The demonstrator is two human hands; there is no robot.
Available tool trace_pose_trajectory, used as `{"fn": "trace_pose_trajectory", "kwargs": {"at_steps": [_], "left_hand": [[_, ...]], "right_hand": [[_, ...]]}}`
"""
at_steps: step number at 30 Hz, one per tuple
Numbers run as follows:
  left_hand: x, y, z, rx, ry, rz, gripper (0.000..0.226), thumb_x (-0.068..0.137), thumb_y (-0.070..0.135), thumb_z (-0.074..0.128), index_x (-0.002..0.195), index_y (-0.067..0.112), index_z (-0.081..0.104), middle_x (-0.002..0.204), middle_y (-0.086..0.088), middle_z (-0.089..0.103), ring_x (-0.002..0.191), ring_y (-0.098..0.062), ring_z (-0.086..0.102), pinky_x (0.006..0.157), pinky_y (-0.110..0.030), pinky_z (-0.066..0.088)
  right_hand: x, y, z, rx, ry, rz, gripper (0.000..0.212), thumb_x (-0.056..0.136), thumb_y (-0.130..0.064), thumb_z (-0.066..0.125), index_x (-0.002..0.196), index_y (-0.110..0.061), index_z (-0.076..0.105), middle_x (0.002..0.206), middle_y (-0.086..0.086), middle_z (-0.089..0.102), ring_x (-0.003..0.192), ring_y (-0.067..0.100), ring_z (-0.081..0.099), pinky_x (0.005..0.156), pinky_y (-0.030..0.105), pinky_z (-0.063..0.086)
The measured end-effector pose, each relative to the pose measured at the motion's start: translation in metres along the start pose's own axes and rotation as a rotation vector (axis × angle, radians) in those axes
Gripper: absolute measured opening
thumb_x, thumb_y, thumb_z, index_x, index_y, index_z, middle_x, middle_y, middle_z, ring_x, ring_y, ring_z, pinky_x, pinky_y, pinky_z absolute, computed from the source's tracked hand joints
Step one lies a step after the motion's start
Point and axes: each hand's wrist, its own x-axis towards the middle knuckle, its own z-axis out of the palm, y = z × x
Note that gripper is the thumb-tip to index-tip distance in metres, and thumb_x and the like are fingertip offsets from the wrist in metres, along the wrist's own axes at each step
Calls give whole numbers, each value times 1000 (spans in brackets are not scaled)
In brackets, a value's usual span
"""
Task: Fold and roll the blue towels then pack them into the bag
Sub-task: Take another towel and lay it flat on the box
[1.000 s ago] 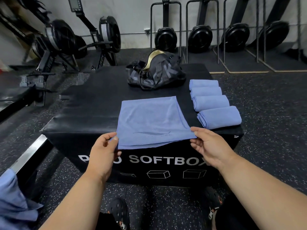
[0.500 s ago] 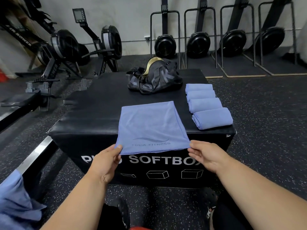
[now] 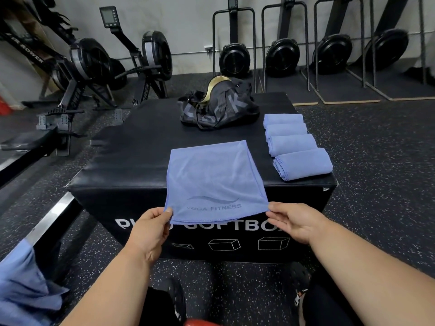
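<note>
Softbox (image 3: 122,182) edge: towel (image 3: 211,180) hem now hanging lower.

A black soft box (image 3: 131,170) stands on speckled floor (image 3: 376,175), rowing machines (image 3: 94,67) behind.

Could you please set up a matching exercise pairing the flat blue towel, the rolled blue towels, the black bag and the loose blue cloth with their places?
Things:
1. flat blue towel
2. row of four rolled blue towels
3. black fabric gym bag
4. loose blue cloth

Places:
A. far end of the black padded box
B. bottom left, off the box
C. right side of the box top
D. near edge, its corners pinched by the left hand and right hand

Pairs: 1-D, 2-C, 3-A, 4-B
</note>
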Motion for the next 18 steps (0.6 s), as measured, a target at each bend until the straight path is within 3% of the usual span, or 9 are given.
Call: {"fn": "trace_pose_trajectory", "kwargs": {"at_steps": [4, 8, 12, 15, 18], "left_hand": [[0, -2, 0, 12, -20, 4, 10, 103, 10, 65, 108, 10, 74, 100, -5, 76, 84, -10, 63, 72, -19, 51], [0, -6, 1, 65, -26, -40, 19, 102, 0, 61, 106, 9, 77, 102, -6, 80, 85, -11, 67, 71, -18, 53], [4, -11, -4, 121, -46, -108, 16, 99, -1, 65, 99, 5, 80, 92, -8, 77, 77, -14, 54, 59, -15, 50], [10, -14, -7, 144, -36, -127, 16, 98, -2, 64, 100, 1, 79, 92, -9, 67, 86, -20, 50, 67, -22, 43], [11, -14, -6, 124, 9, -133, 14, 97, -2, 65, 97, 4, 77, 86, -3, 73, 80, -14, 58, 62, -19, 47]], "right_hand": [[0, 0, 2, -6, -14, 13, 13, 96, 8, 67, 108, 7, 69, 92, 14, 78, 93, 26, 72, 63, 32, 65], [-1, 0, 4, -23, -34, 45, 10, 96, 8, 67, 104, 4, 70, 81, 10, 80, 93, 24, 71, 63, 31, 65], [0, 2, 2, -60, -26, 50, 10, 96, 8, 65, 103, 3, 70, 78, 8, 79, 91, 23, 71, 59, 30, 65], [4, 3, 2, -83, -3, 39, 10, 96, 9, 63, 96, 1, 69, 75, 9, 78, 83, 22, 70, 60, 32, 65], [10, 4, 3, -126, 20, 36, 13, 94, 9, 60, 92, 0, 68, 78, 11, 74, 69, 19, 65, 68, 36, 65]]}}
